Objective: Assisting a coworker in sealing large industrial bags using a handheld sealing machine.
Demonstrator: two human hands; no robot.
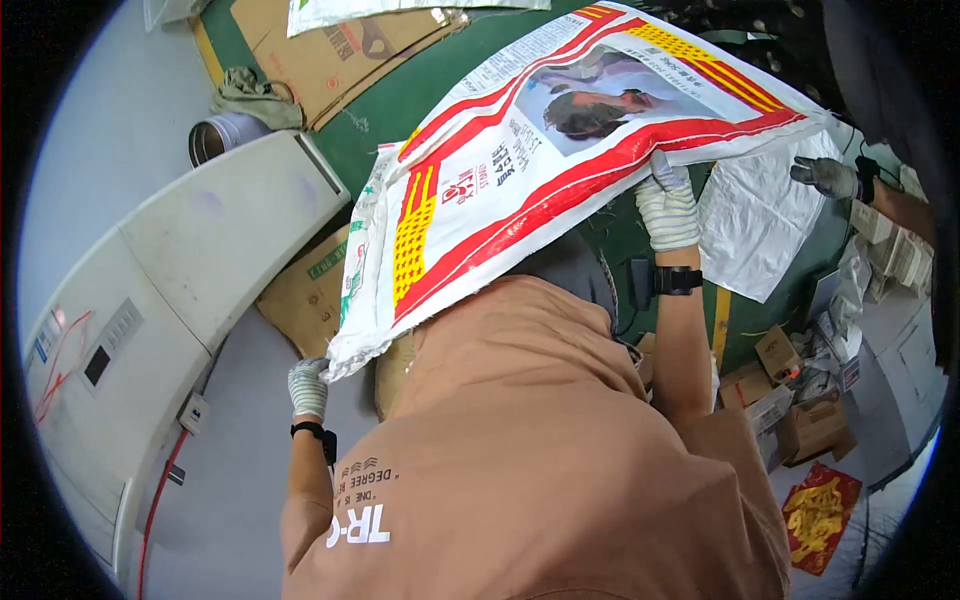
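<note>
A large woven sack (500,200), white with red bands and yellow patches, stretches slantwise in front of me. Its printed side carries a picture panel. My left hand (307,388), in a striped knit glove, is closed on the sack's crumpled near-left corner. At the sack's right edge my right hand (668,208), gloved the same way, grips the rim, with some fingers hidden behind it. Another sack with green print (362,235) shows along the left edge, partly covered.
Flattened cardboard (335,50) lies on the green floor (375,105) ahead. A white cabinet (210,235) stands at left. A co-worker's gloved hand (830,178) is at right, beside a white sack (760,225). Small cardboard boxes (815,425) sit lower right.
</note>
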